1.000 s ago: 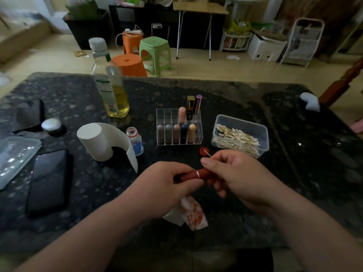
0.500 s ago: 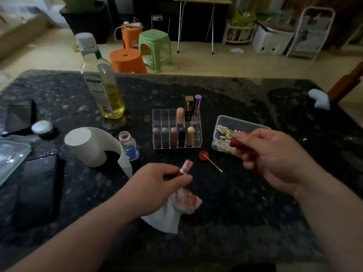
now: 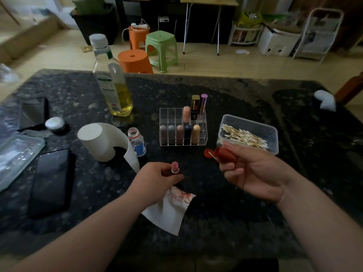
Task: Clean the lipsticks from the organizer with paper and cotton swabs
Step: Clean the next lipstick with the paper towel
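Red cap [image 3: 225,155] gripped in right hand [image 3: 255,173], held clear; left hand [image 3: 157,179] grips bared lipstick [image 3: 174,167] upright, stained paper [image 3: 169,211] beneath for wiping.

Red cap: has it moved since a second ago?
Yes. The red cap has gone right, off the lipstick, toward the cotton swab box.

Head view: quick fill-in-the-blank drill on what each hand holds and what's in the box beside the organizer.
The left hand grips the uncapped lipstick and a stained piece of ____.
The right hand holds a red lipstick ____.
The clear box right of the organizer holds cotton ____.
Missing: paper; cap; swabs.
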### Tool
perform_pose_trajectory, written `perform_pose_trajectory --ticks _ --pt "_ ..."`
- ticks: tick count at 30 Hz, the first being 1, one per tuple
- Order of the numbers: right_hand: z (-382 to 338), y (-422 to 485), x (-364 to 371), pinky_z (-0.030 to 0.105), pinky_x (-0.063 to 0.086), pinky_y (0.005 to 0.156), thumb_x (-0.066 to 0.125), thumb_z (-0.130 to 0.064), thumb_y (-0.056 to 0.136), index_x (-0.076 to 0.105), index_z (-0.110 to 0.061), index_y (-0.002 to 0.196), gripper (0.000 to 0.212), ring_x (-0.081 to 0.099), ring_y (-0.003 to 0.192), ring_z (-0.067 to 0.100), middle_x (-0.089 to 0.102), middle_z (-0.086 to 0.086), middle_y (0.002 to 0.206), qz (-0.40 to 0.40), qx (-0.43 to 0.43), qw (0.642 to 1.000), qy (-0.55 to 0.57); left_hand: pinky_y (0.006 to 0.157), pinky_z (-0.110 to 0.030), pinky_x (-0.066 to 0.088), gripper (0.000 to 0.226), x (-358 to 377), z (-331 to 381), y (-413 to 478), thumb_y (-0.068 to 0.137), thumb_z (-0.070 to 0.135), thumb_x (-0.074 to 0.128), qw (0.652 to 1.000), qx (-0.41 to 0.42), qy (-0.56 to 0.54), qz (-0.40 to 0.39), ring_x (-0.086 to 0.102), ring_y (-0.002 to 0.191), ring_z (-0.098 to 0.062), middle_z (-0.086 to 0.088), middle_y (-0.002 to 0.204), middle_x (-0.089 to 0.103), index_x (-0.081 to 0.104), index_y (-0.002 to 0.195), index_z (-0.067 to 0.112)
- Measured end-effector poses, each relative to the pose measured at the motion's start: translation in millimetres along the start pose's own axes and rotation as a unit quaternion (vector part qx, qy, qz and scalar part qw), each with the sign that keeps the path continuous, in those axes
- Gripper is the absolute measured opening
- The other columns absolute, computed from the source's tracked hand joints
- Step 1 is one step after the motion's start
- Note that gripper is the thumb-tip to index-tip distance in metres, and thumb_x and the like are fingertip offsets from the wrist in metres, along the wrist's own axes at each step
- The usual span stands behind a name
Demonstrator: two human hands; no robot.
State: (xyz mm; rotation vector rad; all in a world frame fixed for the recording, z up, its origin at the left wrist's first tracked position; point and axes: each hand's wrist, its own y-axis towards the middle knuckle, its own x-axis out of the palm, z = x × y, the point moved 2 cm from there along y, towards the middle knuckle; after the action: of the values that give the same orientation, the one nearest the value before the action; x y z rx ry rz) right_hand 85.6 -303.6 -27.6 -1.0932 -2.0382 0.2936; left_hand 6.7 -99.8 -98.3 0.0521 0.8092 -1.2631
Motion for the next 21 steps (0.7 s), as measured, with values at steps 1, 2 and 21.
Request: perform_pose_trajectory --ticks 1,2,21 --pt "0 -1 1 0.013 0.038 0.041 0.066 -0.013 0.085 0.07 -0.009 0.078 0.01 0.047 0.058 0.009 0.065 0.009 0.075 0.0 -0.001 1.0 -0.002 0.06 -0.011 0.038 0.026 1 -2 3 0.092 0.037 0.074 1.0 -0.002 0.007 0.009 0.059 0.077 0.004 0.021 0.083 0.065 0.074 0.116 0.029" --pt "1 -1 1 0.013 0.038 0.041 0.066 -0.013 0.084 0.07 -0.009 0.078 0.008 0.047 0.057 0.009 0.065 0.009 0.074 0.001 -0.002 1.0 -0.007 0.06 -0.011 0.037 0.03 1 -3 6 0.092 0.036 0.074 1.0 -0.005 0.013 0.017 0.058 0.077 0.005 0.023 0.083 0.062 0.073 0.121 0.029" --pt "-2 -1 2 0.015 0.043 0.044 0.069 -0.016 0.082 0.066 -0.01 0.083 0.007 0.05 0.059 0.009 0.066 0.005 0.075 0.002 -0.024 1.0 0.006 0.078 -0.024 0.051 0.072 -17 -4 -6 0.081 0.045 0.083 0.991 -0.072 0.111 0.01 0.062 0.092 -0.009 0.008 0.107 0.066 0.053 0.142 0.022"
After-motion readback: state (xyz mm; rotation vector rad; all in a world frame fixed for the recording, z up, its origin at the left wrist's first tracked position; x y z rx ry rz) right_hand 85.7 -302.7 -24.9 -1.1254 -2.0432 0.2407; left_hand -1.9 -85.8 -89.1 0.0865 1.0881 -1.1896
